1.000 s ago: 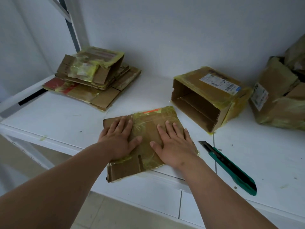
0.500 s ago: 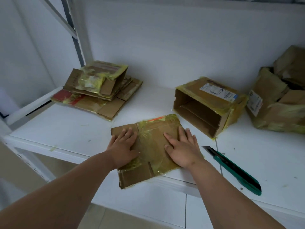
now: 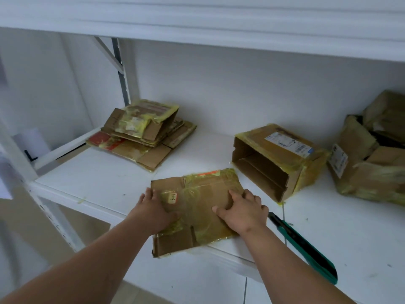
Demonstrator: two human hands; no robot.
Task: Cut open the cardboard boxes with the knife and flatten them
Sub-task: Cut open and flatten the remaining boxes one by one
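A flattened cardboard box [image 3: 197, 205] wrapped in yellow tape lies at the front edge of the white shelf [image 3: 98, 178], its near flap overhanging the edge. My left hand [image 3: 153, 209] grips its left edge with curled fingers, thumb on top. At the right edge my right hand [image 3: 243, 211] holds on the same way, fingers bent over the side. A green utility knife [image 3: 306, 249] lies on the shelf just right of my right wrist, blade end pointing away. An open-ended, unflattened box [image 3: 285, 154] lies on its side behind the knife.
A pile of flattened boxes [image 3: 144, 132] sits at the back left by the metal upright [image 3: 122, 80]. Crumpled taped boxes [image 3: 372, 163] crowd the far right. An upper shelf [image 3: 197, 23] hangs overhead. White wall closes the back.
Both hands slid apart from the middle of the flattened box to its left and right edges, going from flat palms to curled fingers. The view tilted upward.
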